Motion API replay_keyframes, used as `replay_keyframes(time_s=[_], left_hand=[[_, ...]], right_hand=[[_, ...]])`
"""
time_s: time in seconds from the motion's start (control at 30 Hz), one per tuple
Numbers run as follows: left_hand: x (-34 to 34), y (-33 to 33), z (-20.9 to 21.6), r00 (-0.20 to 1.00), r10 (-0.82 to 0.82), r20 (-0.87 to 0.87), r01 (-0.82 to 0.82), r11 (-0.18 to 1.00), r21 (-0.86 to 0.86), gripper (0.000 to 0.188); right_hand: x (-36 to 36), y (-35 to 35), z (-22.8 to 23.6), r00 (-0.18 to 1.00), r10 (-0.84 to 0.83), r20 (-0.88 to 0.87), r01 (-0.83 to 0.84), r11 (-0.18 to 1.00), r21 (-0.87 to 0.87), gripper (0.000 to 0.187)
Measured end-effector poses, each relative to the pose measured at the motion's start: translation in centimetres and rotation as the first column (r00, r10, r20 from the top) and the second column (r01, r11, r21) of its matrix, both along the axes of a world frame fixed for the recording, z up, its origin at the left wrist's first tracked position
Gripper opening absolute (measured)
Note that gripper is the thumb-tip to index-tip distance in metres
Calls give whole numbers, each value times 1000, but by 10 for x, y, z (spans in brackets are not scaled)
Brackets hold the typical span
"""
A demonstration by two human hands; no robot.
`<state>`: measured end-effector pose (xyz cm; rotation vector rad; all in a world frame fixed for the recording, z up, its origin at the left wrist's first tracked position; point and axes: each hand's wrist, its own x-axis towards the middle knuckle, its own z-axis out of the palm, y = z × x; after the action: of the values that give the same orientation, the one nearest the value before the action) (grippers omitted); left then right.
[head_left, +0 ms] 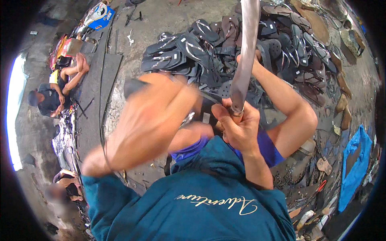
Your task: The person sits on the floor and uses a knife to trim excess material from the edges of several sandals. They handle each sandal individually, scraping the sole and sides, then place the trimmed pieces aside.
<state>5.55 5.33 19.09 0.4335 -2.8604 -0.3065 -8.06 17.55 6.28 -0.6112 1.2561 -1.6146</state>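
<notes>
My right hand (240,127) is closed around the handle of a long, broad-bladed knife (248,48). Its grey blade points up and away, running past the top edge. To the left, my left hand (150,112) is blurred by motion and looks curled around a dark-handled tool (134,86). A thin grey, blade-like strip from that tool reaches toward my right hand; its exact kind is unclear. Just beyond both hands lies a heap of black flip-flops (197,46), several with patterned straps and small white tags.
My bare right leg (287,100) bends beside the heap. A blue plastic sheet (356,166) and sole-shaped pieces (323,166) lie at right. At far left sits a person in dark clothing (52,96), near a dark mat (98,80); another person (68,184) is lower down.
</notes>
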Motion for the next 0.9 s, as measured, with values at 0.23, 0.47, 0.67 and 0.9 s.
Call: replay_keyframes(time_s=[0.23, 0.47, 0.67, 0.9], left_hand=[[25, 75, -141, 433, 901, -12, 409, -185, 894, 52], [-36, 19, -143, 222, 971, 94, 563, -206, 801, 29], [-26, 21, -152, 251, 957, 145, 530, -261, 807, 27], [-6, 45, -161, 273, 944, 187, 438, -295, 849, 24]], right_hand=[[11, -1, -21, 995, -97, -9, 97, 995, -17, 18], [-21, 41, -27, 732, -235, -639, 297, 955, -11, 29], [-6, 114, -41, 683, -18, -730, 151, 982, 117, 29], [-7, 128, -33, 710, 98, -698, 88, 970, 226, 29]])
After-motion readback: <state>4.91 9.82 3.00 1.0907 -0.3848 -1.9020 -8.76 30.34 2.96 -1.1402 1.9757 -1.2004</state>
